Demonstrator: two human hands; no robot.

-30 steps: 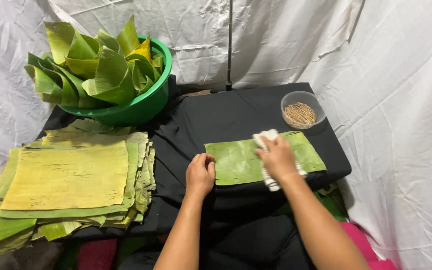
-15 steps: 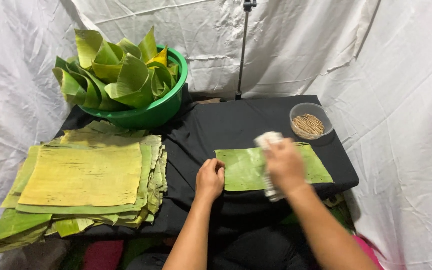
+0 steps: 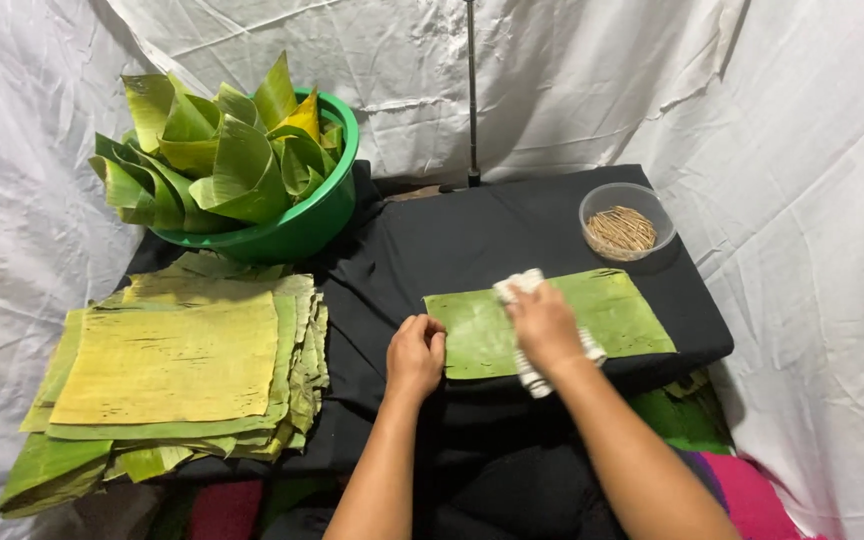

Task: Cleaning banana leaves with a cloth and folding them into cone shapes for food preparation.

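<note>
1. A green leaf strip (image 3: 607, 310) lies flat near the front edge of the worktop (image 3: 472, 240), long side running left to right.
2. The right hand (image 3: 544, 325) rests palm down on the middle of the strip, pressing a white cloth (image 3: 517, 285) against it. The fingers are curled over the cloth and grasp it; one end of the cloth shows beyond the fingertips, the other pokes out below the wrist.
3. The left hand (image 3: 414, 355) sits at the strip's left end with the fingers clenched into a loose fist, knuckles touching or just at the leaf edge. Whether it pinches the edge cannot be told.
4. A clear round container (image 3: 628, 222) holding thin pale sticks stands just behind the strip's right end, apart from both hands.
5. A green basin (image 3: 317, 215) filled with rolled and folded leaf pieces stands at the far left corner of the worktop.
6. A thick stack of flat leaves (image 3: 177, 365), yellow-green on top and darker below, lies to the left, well apart from the left hand.
7. No labels or signs are visible on any item.
8. The worktop is draped in black cloth. White sheeting (image 3: 592, 80) hangs behind and on both sides. A thin dark pole (image 3: 471, 95) rises at the rear edge.
9. Pink fabric (image 3: 742, 495) shows at lower right.
</note>
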